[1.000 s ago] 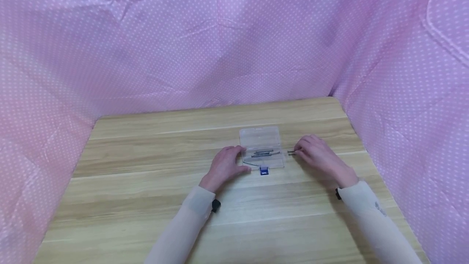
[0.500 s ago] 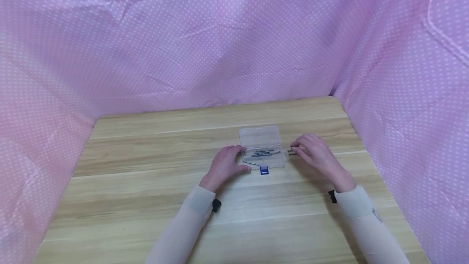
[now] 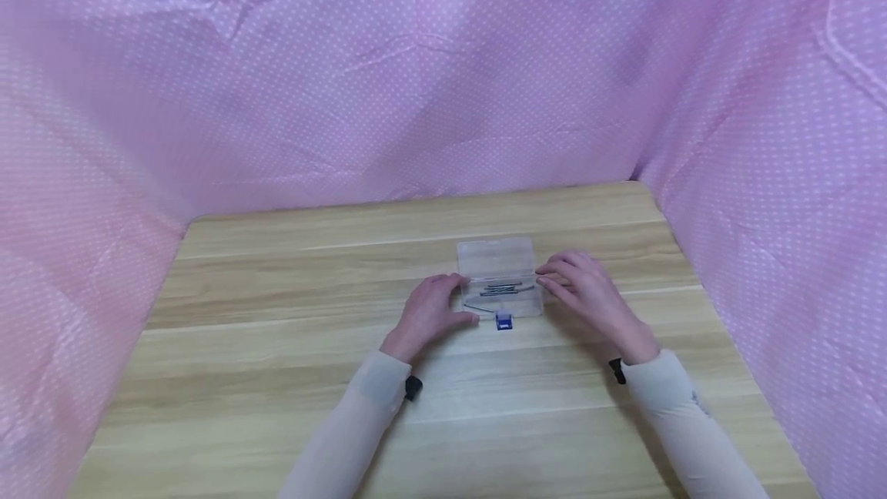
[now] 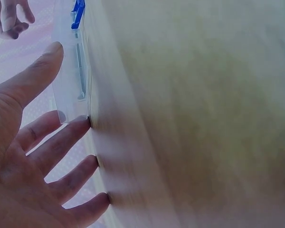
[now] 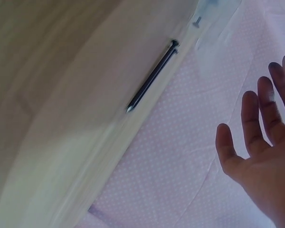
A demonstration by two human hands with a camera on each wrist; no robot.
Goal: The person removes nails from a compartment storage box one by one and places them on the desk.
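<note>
A clear plastic box with a blue latch lies on the table, its lid folded back. Several metal nails lie inside it, one of them slanted near the front wall. My left hand holds the box's left end between thumb and fingers; the other fingertips touch the wood in the left wrist view. Above the box's right end hovers my right hand, fingers spread and nothing seen between them. Two dark nails lie side by side on the table near it, hidden in the head view.
The wood-grain table stands against pink dotted cloth hung at the back and both sides. Each wrist wears a small black camera; the left one shows beside the sleeve.
My right hand has moved left from the loose nails toward the box's right end, its fingers loosening. My left hand has stayed on the box. The view has shifted slightly.
</note>
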